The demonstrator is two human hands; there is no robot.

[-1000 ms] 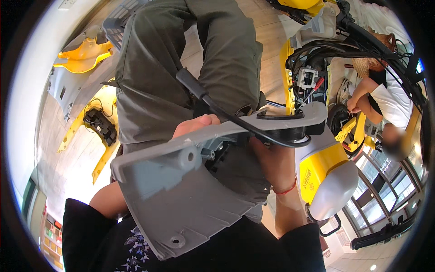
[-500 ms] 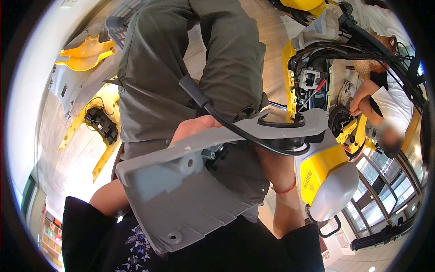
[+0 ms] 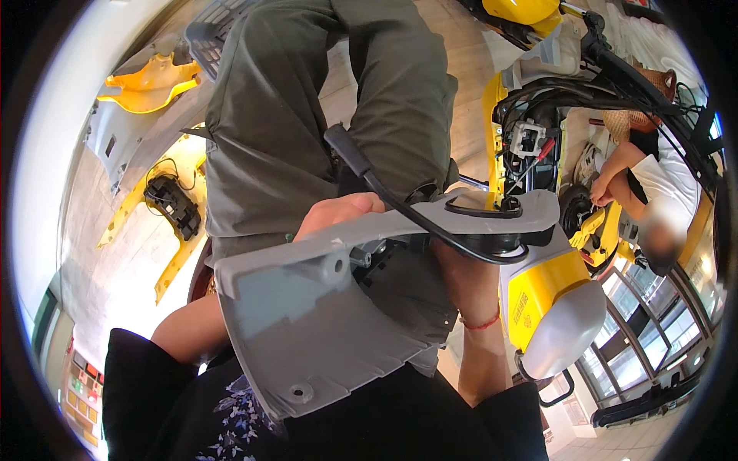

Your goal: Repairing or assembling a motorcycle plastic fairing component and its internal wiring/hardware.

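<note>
A grey plastic panel [image 3: 307,330] with holes, ribs and a raised lip is held over my lap, tilted. My left hand [image 3: 334,215] is behind its upper edge, with curled fingers showing above the lip; what exactly they grip is hidden. My right hand [image 3: 461,273] reaches under the panel's right part, its fingers hidden by the panel and a black component [image 3: 488,243]. A black cable [image 3: 419,224] loops from that component across the lip, ending in a thicker sleeve [image 3: 346,150] over my thighs. Small metal fittings [image 3: 361,257] sit in the panel's recess.
An opened yellow vehicle body [image 3: 492,138] with wiring and a red-handled tool [image 3: 543,151] stands beyond my right leg. A co-worker [image 3: 646,173] sits farther right. A yellow and silver body part [image 3: 550,315] is beside my right arm. Loose covers [image 3: 146,86] and a yellow frame [image 3: 177,200] lie left.
The panel, the cable end and my left hand have shifted slightly to the right in the picture. The co-worker's head has moved a little.
</note>
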